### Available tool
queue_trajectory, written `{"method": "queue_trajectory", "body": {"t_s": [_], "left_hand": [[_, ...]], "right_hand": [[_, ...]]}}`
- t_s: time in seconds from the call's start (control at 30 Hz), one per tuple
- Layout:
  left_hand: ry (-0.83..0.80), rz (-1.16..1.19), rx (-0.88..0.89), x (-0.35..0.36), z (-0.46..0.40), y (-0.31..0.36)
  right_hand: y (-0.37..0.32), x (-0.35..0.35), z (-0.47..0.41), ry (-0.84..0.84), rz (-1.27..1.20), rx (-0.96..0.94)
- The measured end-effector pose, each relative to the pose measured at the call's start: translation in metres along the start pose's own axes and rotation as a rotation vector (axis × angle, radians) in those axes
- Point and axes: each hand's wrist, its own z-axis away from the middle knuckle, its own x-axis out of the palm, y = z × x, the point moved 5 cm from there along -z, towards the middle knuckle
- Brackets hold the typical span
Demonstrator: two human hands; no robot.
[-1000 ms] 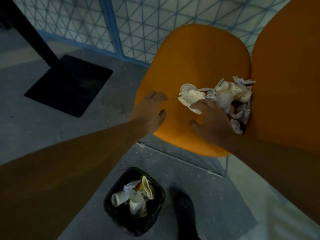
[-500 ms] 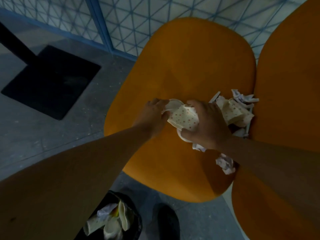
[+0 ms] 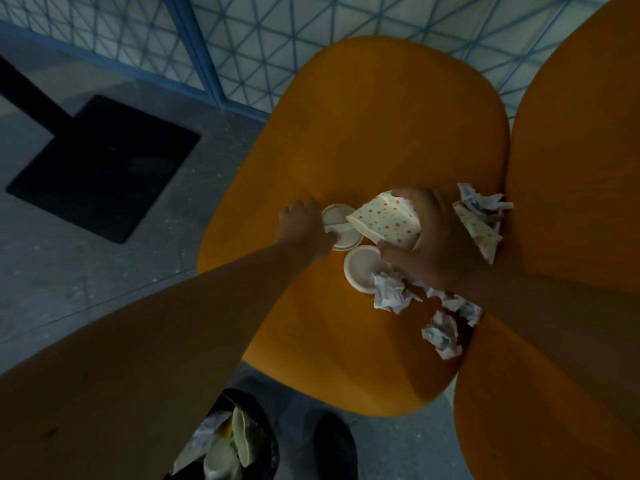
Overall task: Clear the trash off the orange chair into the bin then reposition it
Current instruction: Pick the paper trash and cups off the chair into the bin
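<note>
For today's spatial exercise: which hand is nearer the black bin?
Left. The left hand rests on a white lid above the black bin; the right hand, holding the dotted cup, lies farther right.

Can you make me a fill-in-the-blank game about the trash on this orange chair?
1. The right hand grips a flattened paper cup with ____ dots.
2. The left hand touches a round white ____ on the orange chair.
3. Near the right wrist lie crumpled balls of ____.
4. The black bin stands on the ____, beside a dark shoe.

Missing words: orange; lid; paper; floor
</note>
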Motion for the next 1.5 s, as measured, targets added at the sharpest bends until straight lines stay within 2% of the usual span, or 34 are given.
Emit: {"method": "queue_trajectory", "body": {"t_s": [0.2, 0.37, 0.63, 0.9, 1.03, 1.2, 1.37, 1.5], "left_hand": [[-0.026, 0.303, -0.062, -0.008, 0.014, -0.005], [0.067, 0.442, -0.009, -0.023, 0.039, -0.022], [0.358, 0.357, 0.167, -0.063, 0.095, -0.061], [0.452, 0.421, 0.221, -0.101, 0.173, -0.135], [0.368, 0.365, 0.137, -0.080, 0.225, -0.208], [0.159, 0.260, -0.061, -0.008, 0.285, -0.305], [-0.018, 0.298, -0.253, 0.083, 0.316, -0.350], [-0.129, 0.338, -0.411, 0.147, 0.320, -0.361]], "right_hand": [[-0.011, -0.003, 0.002, 0.051, -0.024, 0.006], [-0.028, 0.008, 0.009, 0.026, -0.011, 0.011], [-0.089, 0.020, 0.033, 0.095, -0.046, -0.059], [-0.185, 0.073, 0.091, 0.075, -0.121, -0.208], [-0.216, 0.133, 0.148, -0.130, -0.181, -0.252], [-0.230, 0.207, 0.213, -0.299, -0.146, -0.350], [-0.213, 0.256, 0.246, -0.336, -0.130, -0.318], [-0.205, 0.280, 0.259, -0.327, -0.126, -0.332]]}}
